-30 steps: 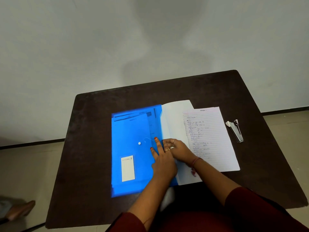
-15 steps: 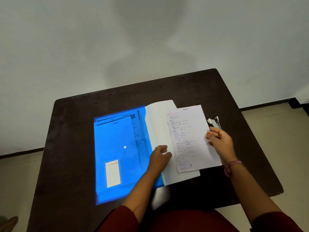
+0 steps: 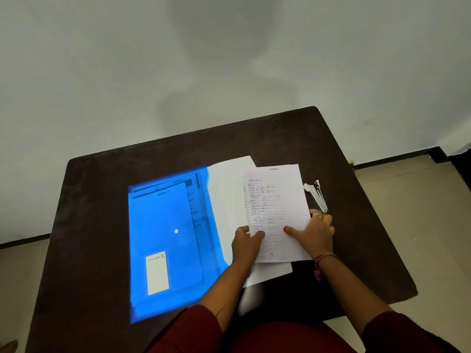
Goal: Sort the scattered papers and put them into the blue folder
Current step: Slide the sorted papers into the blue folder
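Both hands have closed onto the handwritten lined paper sheet [image 3: 276, 207]: left hand [image 3: 246, 244] pinches its left edge with curled fingers, right hand [image 3: 314, 231] grips its right edge, thumb on top. It overlaps the open translucent blue plastic folder [image 3: 165, 240] (papers inside). Beyond lies a silver metal stapler [image 3: 317, 196] on the dark brown wooden table [image 3: 102, 225].

Dim room, overexposed blue folder [image 3: 163, 240], wide-angle distortion

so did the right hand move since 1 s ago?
Yes. The right hand went from the folder's fold rightward across the handwritten sheet; it now grips that sheet's right edge, just below the stapler.
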